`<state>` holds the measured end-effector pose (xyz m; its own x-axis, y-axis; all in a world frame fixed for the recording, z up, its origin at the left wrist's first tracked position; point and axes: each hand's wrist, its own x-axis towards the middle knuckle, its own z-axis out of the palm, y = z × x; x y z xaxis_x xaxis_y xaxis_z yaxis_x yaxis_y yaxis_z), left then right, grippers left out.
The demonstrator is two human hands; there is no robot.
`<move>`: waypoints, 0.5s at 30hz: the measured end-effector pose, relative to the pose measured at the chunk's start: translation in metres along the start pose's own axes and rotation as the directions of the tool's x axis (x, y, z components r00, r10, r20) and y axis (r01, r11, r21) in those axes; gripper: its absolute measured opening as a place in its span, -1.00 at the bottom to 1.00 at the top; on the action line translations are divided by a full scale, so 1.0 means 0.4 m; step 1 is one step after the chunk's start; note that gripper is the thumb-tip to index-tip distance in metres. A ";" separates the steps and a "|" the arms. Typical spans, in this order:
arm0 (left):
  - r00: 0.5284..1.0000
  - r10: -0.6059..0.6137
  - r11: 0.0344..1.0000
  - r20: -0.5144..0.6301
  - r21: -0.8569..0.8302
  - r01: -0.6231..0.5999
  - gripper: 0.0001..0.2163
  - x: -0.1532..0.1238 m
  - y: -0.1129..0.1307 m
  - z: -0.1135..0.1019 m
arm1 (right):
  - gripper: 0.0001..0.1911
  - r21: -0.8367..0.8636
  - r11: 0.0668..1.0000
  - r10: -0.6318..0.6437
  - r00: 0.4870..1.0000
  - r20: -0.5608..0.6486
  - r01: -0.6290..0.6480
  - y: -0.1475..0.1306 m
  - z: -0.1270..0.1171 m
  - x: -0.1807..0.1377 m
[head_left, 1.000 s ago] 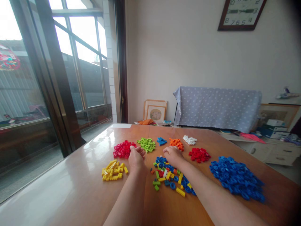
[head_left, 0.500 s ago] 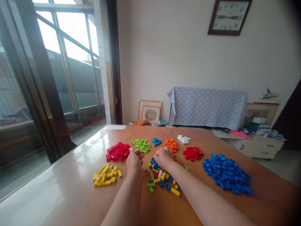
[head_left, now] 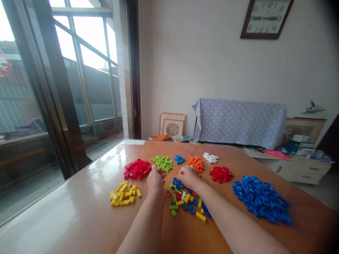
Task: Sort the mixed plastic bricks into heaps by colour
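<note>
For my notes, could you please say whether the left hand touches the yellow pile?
Apart: the head view shows tabletop between the left hand and yellow pile.

table [head_left: 79, 211]: mixed bricks [head_left: 186, 198] centre | ring pile [head_left: 261, 199] right | cloth [head_left: 238, 121] behind table | clock [head_left: 267, 18] on wall [head_left: 190, 63]

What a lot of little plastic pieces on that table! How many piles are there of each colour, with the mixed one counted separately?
Red piles: 2
Blue piles: 2
Green pile: 1
Orange pile: 1
White pile: 1
Yellow pile: 1
Mixed pile: 1
Total: 9
</note>
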<state>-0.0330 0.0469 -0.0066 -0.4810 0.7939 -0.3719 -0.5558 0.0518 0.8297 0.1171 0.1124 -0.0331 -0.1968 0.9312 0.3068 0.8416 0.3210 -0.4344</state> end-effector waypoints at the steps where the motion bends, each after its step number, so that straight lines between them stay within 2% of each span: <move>1: 1.000 -0.001 1.000 0.005 0.007 0.001 -0.61 -0.001 -0.001 0.000 | -0.86 0.040 0.999 0.002 1.000 -0.004 -0.002 0.006 -0.004 0.002; 9: 0.994 -0.039 0.997 0.106 0.063 0.033 -0.66 -0.008 -0.020 0.003 | -0.77 0.391 0.920 0.021 1.000 -0.004 -0.018 0.052 -0.053 -0.029; 13: 0.993 -0.027 0.997 0.111 0.073 0.019 -0.67 -0.015 -0.018 0.005 | -0.78 0.627 0.776 0.112 0.993 -0.037 -0.064 0.095 -0.112 -0.058; 15: 0.994 -0.018 0.996 0.106 0.084 0.009 -0.68 -0.019 -0.016 0.006 | -0.79 0.686 0.720 0.187 0.981 -0.045 -0.105 0.123 -0.145 -0.074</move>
<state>-0.0242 0.0422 -0.0082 -0.3967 0.8524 -0.3406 -0.5012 0.1097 0.8583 0.1936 0.0908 -0.0146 -0.0132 0.9659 0.2585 0.2820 0.2516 -0.9258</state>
